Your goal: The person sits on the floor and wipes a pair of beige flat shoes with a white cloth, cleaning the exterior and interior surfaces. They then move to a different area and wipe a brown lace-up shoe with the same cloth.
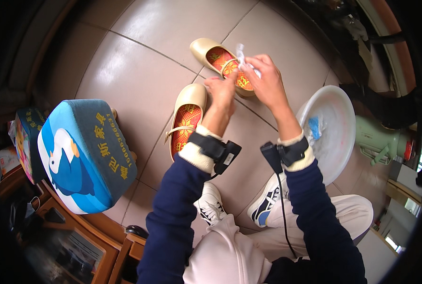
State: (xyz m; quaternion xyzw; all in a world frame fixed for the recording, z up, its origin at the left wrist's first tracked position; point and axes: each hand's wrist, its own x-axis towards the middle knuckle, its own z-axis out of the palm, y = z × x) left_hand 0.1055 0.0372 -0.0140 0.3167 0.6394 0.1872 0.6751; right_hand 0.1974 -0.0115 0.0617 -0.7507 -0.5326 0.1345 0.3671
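My right hand (pixel 267 76) pinches a crumpled white tissue or cloth (pixel 241 56) above the heel of a beige strapped shoe (pixel 201 49). That shoe has a red insole with yellow patterns and lies slanted on the floor. Close by, slightly lower, is my left hand (pixel 221 93), its fingers loosely bent and blurred; whether it touches the shoe or grips anything is unclear. The matching beige shoe (pixel 192 94) rests flat to the left, its strap across the opening and its heel partly hidden by my left wrist.
A white plastic basin (pixel 333 152) with a blue-and-white item inside stands at right, beside a green thermos flask (pixel 379 136). On the left is a padded stool (pixel 116 149) with a goose picture and writing. Wooden furniture (pixel 100 245) borders the tiled floor (pixel 154 25).
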